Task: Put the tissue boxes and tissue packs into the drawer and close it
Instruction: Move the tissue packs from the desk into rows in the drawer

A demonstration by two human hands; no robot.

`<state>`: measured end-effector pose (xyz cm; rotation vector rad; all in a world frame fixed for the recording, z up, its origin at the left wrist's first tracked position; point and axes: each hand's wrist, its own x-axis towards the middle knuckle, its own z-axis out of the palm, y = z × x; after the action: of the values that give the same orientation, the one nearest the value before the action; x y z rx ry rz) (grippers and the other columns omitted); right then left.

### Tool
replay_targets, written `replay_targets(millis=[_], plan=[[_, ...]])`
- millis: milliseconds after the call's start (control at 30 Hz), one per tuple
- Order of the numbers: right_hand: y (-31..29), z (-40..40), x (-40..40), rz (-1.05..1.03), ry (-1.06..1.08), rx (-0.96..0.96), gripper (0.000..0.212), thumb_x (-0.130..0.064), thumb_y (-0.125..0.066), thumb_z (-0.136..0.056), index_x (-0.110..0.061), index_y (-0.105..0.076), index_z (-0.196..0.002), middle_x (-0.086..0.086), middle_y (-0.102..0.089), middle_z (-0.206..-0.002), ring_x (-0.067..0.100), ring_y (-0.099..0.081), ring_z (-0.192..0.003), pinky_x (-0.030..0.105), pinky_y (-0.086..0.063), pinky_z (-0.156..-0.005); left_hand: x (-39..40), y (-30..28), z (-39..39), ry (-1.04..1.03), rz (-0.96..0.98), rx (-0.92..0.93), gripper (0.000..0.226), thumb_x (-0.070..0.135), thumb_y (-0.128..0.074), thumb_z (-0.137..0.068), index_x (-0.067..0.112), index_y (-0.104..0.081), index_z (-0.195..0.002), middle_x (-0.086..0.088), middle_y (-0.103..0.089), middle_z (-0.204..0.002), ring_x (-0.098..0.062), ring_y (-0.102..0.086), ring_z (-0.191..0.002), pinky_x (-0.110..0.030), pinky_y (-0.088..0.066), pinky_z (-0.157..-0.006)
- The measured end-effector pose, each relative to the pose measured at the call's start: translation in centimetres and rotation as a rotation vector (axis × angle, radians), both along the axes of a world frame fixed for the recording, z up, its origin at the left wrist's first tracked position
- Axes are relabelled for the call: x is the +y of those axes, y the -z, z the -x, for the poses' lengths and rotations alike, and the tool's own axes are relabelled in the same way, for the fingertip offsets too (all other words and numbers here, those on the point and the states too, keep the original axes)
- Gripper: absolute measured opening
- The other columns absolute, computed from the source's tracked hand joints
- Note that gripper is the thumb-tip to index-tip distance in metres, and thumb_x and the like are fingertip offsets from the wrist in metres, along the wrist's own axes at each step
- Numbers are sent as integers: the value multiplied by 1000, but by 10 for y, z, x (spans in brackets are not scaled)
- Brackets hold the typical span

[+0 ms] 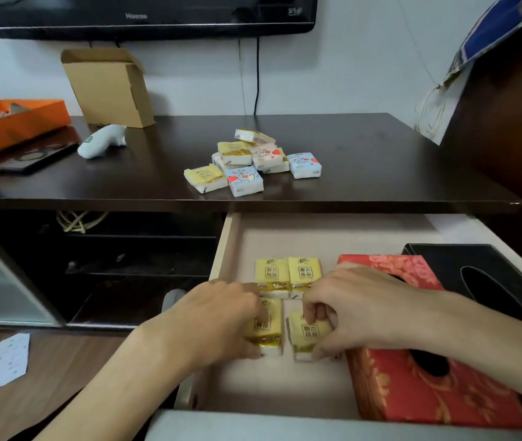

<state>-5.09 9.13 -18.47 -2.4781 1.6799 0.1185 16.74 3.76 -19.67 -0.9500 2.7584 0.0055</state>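
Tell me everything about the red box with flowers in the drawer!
The red tissue box with gold and pink flower patterns looks like printed cardboard, long and rectangular, with a dark oval opening on top; no tissue shows. It lies flat in the open pale wooden drawer, along its right side, running front to back. A black tissue box sits close against its right side. The right hand and forearm reach across its top, covering its middle. Small yellow tissue packs lie to its left.
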Motion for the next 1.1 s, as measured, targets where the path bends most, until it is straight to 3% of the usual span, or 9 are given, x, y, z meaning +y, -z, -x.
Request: replay_targets(millis=[133, 267, 400, 567, 700, 900, 1000, 1100], plan=[[-7, 3, -3, -14, -5, -14, 52, -73, -71, -66, -35, -65, -101, -21, -52, -86, 8, -51, -91, 39, -51, -81, -2, 1, -2, 17, 5, 56, 47, 51, -68, -82, 32, -61, -125, 12, -52, -130, -16, -53, -118, -33, -44, -87], [-3, -10, -6, -66, -35, 150, 58, -75, -74, -63, -29, -67, -99, -14, -60, -88, 16, -58, -88, 37, -45, -75, -1, 5, 2, 41, 13, 31, 46, 48, -68, -84, 32, -59, -127, 10, -51, -128, -18, -56, -112, -30, -36, -74], [5, -24, -10, -63, -46, 274, 50, -64, -80, -66, -23, -72, -92, -4, -68, -87, 23, -63, -84, 39, -53, -75, -3, 8, 6, 73, 26, 45, 49, 49, -70, -82, 31, -61, -126, 7, -54, -123, -20, -58, -108, -32, -41, -77], [5, -25, -11, 63, -22, 321, 38, -54, -79, -71, -22, -69, -90, -5, -49, -75, 25, -53, -77, 36, -39, -69, -6, 12, 8, 88, 6, 90, 52, 49, -71, -82, 31, -60, -129, 7, -54, -125, -20, -57, -110, -36, -47, -82], [4, -26, -10, 55, -35, 322, 34, -46, -80, -71, -24, -69, -93, -6, -54, -80, 25, -60, -83, 36, -39, -70, -7, 13, 12, 89, 13, 118, 51, 48, -70, -83, 29, -59, -130, 6, -52, -122, -21, -56, -111, -39, -50, -84], [-1, -19, -9, 17, -26, 240, 30, -51, -72, -71, -25, -61, -83, -8, -51, -70, 24, -55, -76, 36, -42, -67, -6, 9, 13, 55, 2, 148, 50, 54, -66, -83, 30, -60, -126, 7, -53, -123, -20, -55, -114, -39, -50, -86], [-18, -13, -16, 62, 51, 140, 30, -60, -59, -75, -32, -58, -86, -10, -55, -82, 22, -62, -91, 33, -35, -63, -10, -6, 7, -60, 28, 262, 52, 65, -55, -85, 34, -60, -127, 13, -57, -124, -16, -57, -114, -40, -51, -87], [-40, -6, -34, 125, 154, 2, 29, -62, -57, -79, -37, -63, -91, -18, -67, -94, 14, -64, -97, 36, -49, -74, -26, -28, -7, -203, 129, 410, 47, 68, -46, -87, 38, -64, -119, 16, -63, -118, -14, -61, -109, -40, -52, -82]])
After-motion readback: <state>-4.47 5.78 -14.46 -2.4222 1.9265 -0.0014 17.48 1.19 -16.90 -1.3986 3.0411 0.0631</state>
